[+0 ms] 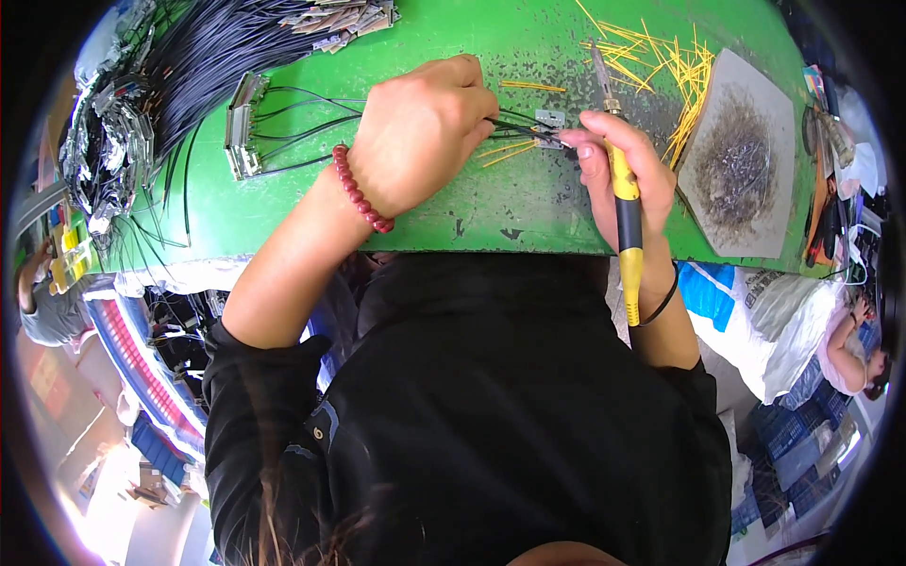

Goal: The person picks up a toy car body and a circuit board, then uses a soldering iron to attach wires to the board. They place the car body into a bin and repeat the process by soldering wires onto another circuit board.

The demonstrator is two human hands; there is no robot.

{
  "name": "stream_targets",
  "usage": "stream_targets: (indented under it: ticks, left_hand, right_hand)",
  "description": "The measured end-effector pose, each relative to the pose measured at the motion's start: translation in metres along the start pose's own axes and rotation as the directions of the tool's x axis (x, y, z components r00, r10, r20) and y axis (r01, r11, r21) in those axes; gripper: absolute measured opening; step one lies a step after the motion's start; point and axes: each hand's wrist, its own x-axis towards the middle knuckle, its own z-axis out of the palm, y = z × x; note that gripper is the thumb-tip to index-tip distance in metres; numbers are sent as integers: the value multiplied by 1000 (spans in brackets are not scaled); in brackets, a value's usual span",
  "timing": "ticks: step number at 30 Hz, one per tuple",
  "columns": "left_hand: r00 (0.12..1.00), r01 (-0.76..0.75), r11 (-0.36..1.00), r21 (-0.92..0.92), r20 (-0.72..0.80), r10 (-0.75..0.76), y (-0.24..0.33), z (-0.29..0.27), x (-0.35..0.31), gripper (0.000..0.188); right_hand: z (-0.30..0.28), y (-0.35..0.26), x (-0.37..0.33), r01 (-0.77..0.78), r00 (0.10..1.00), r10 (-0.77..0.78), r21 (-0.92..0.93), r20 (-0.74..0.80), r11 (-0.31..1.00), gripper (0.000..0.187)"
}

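My left hand (425, 132), with a red bead bracelet at the wrist, is closed over a group of black wires (311, 121). Leftward these wires run to a silver metal piece (243, 127); their other ends come out between my fingers towards a small grey plate (549, 120) on the green table. My right hand (628, 174) grips a yellow and black soldering iron (627, 212). The iron's tip points up and away from the wires. The index finger and thumb of that hand are at the wire ends, and whether they pinch them cannot be made out.
Thin yellow sticks (694, 80) lie scattered at the back right of the green table (528, 222). A grey board (779, 113) with dark residue is right of my hand. Bundled black wires (217, 47) and metal parts (109, 151) fill the left. Other people sit beyond both sides.
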Motion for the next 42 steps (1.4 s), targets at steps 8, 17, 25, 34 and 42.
stream_targets:
  ticks: [8, 17, 25, 34, 42]
  left_hand:
    - [996, 58, 998, -21, 71, -56, -4, 3, 4, 5]
    - [912, 239, 784, -573, -146, -384, -9, -19, -2, 5]
    - [932, 248, 872, -423, -143, -334, 10, -38, 5, 7]
    - [957, 217, 911, -351, -105, -269, 15, -35, 5, 11]
    - [967, 237, 857, -457, 30, -251, 36, -24, 10, 11]
  right_hand:
    - [1, 8, -1, 71, 997, -71, -40, 11, 997, 23]
    - [2, 6, 2, 121, 993, -121, -146, 15, 982, 32]
    - [-2, -19, 23, -68, 981, 123, 327, -151, 943, 40]
    - [19, -30, 49, 68, 985, -9, 333, -175, 941, 41]
    - [1, -39, 48, -204, 979, 185, 329, 88, 922, 41]
